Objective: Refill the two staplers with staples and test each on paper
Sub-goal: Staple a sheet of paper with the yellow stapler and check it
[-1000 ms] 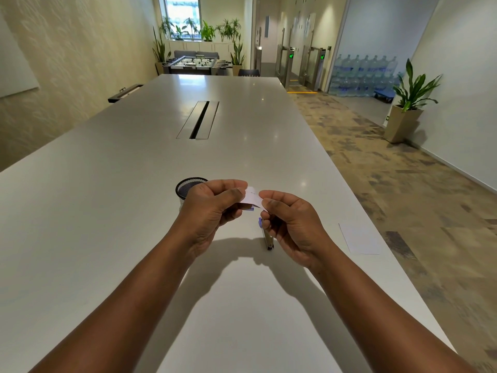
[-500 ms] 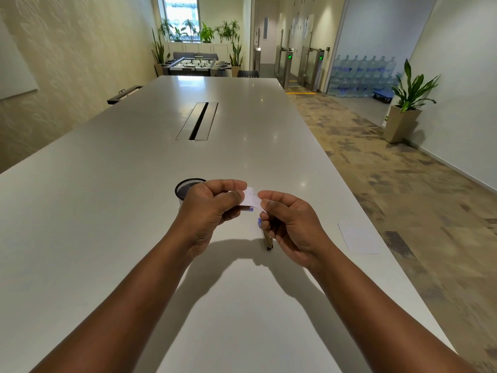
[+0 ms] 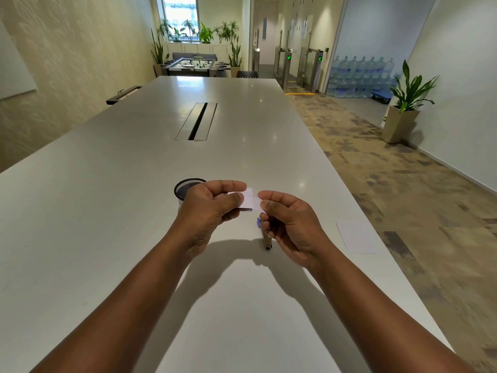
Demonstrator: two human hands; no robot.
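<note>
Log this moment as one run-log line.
left hand: pinches paper slip | right hand: pinches same slip | stapler: on table, under right hand | mesh cup: behind left hand

Both hands, left hand point(image 3: 208, 208) and right hand point(image 3: 289, 227), pinch small paper point(image 3: 252, 201) above table point(image 3: 107, 211); stapler point(image 3: 265, 238), probably, at 6 o'clock beneath.

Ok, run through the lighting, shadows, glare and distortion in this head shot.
Head view: lighting is bright and even, the window blown out; both forearms throw soft shadows onto the table beneath the left hand and right hand; ceiling lights glint on the tabletop; wide-angle distortion bows walls and table edges; floor at right looks smeared.
</note>
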